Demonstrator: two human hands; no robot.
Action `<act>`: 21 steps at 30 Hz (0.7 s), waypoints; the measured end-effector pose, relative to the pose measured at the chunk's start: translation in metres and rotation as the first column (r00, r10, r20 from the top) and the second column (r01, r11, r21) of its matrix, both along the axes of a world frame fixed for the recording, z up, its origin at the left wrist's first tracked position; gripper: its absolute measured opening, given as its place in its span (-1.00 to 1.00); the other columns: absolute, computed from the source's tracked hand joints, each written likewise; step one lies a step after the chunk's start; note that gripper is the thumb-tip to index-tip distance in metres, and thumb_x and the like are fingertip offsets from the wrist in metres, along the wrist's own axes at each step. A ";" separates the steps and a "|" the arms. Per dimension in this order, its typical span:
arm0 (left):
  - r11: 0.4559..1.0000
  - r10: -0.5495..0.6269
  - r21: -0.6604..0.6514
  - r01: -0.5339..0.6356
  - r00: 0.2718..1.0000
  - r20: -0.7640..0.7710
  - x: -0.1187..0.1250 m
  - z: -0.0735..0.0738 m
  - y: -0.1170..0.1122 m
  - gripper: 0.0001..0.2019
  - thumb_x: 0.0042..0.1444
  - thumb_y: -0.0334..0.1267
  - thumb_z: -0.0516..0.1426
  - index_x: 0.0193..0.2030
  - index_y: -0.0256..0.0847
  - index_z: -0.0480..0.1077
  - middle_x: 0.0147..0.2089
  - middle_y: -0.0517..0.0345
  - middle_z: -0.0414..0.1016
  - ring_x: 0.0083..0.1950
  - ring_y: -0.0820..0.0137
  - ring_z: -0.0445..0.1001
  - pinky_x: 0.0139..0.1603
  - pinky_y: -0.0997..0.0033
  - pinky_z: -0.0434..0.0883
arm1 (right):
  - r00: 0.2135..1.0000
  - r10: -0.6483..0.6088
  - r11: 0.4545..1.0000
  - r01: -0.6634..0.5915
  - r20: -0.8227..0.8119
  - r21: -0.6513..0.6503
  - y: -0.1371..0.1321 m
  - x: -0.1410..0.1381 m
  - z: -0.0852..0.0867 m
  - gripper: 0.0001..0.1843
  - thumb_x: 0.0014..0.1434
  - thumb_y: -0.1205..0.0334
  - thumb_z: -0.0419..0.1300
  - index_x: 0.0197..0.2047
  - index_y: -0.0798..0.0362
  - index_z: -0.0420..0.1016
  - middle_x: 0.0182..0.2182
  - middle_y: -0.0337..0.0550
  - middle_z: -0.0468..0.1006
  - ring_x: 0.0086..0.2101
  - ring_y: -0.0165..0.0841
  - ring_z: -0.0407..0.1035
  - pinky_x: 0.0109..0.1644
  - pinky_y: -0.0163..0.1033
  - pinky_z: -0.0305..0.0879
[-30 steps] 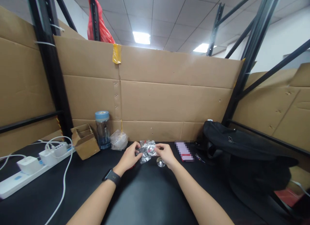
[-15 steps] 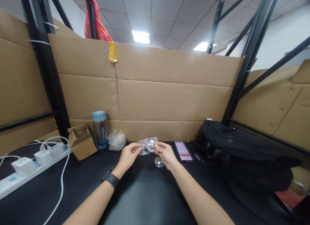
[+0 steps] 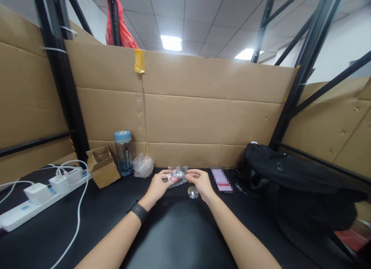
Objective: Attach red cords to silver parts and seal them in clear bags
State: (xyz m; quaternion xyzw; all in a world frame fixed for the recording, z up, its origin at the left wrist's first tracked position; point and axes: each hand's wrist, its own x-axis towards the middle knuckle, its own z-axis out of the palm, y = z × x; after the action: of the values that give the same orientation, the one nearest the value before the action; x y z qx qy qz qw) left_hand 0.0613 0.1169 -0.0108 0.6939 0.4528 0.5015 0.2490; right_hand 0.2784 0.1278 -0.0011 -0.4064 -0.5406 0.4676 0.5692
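Observation:
Between my two hands is a small clear plastic bag (image 3: pixel 179 176) with a shiny round metal piece and a bit of red inside. My left hand (image 3: pixel 159 185) pinches the bag's left side between thumb and fingers; a dark watch is strapped on that wrist. Closed on the bag's right edge are the fingertips of my right hand (image 3: pixel 200 183). A shiny round metal disc (image 3: pixel 193 192) lies on the black table (image 3: pixel 174 234), just left of and below my right hand. What exactly the bagged piece is, I cannot make out.
To the left stand an open cardboard box (image 3: pixel 103 167), a blue-lidded bottle (image 3: pixel 124 155), a crumpled plastic bag (image 3: pixel 143 165) and a white power strip (image 3: pixel 46 195) with cables. A phone (image 3: pixel 222 180) and a black backpack (image 3: pixel 301 184) are on the right. Cardboard walls (image 3: pixel 185 118) close off the back.
The bag has turned between my hands, and its red part now sits nearer my left thumb. My left fingers cover more of it. The whole view has shifted slightly.

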 end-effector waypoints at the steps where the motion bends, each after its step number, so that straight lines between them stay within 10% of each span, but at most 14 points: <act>1: 0.999 0.037 0.013 -0.037 0.998 -0.043 -0.001 0.000 0.000 -0.76 0.10 -0.05 0.27 -0.30 -0.16 0.67 0.05 -0.06 0.57 0.04 0.15 0.54 0.17 0.14 0.41 | 0.999 -0.031 0.999 0.031 0.011 0.018 0.004 0.005 -0.001 -0.51 -0.22 0.04 0.52 -0.24 0.15 0.63 -0.40 -0.03 0.67 -0.40 -0.27 0.51 -0.30 -0.21 0.41; 10: 0.999 0.039 0.019 -0.034 0.878 -0.477 0.001 0.005 -0.014 -0.89 0.07 -0.14 0.30 -0.41 -0.02 0.64 -0.02 0.11 0.58 0.08 0.14 0.45 0.12 0.12 0.33 | 0.826 -0.480 0.877 0.460 0.294 0.140 0.045 0.067 -0.019 -0.56 -0.09 0.00 0.36 -0.18 0.10 0.56 -0.38 0.02 0.69 -0.30 -0.10 0.57 -0.16 -0.10 0.40; 21: 0.994 0.108 0.075 -0.079 0.821 -0.560 0.000 0.000 -0.015 -0.83 0.18 -0.12 0.21 -0.28 -0.01 0.66 0.08 0.08 0.57 0.15 0.09 0.39 0.11 0.06 0.27 | 0.602 -0.598 0.801 0.456 0.529 0.387 0.051 0.069 -0.028 -0.66 0.05 0.21 0.14 -0.07 0.08 0.43 -0.27 0.00 0.58 -0.24 -0.14 0.48 -0.05 -0.11 0.32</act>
State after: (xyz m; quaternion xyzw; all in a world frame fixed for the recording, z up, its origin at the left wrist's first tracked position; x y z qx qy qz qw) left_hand 0.0615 0.1022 -0.0113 0.7937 0.5273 0.2968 0.0626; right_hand 0.3470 0.1789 -0.0288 -0.6166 -0.5994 0.0536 0.5077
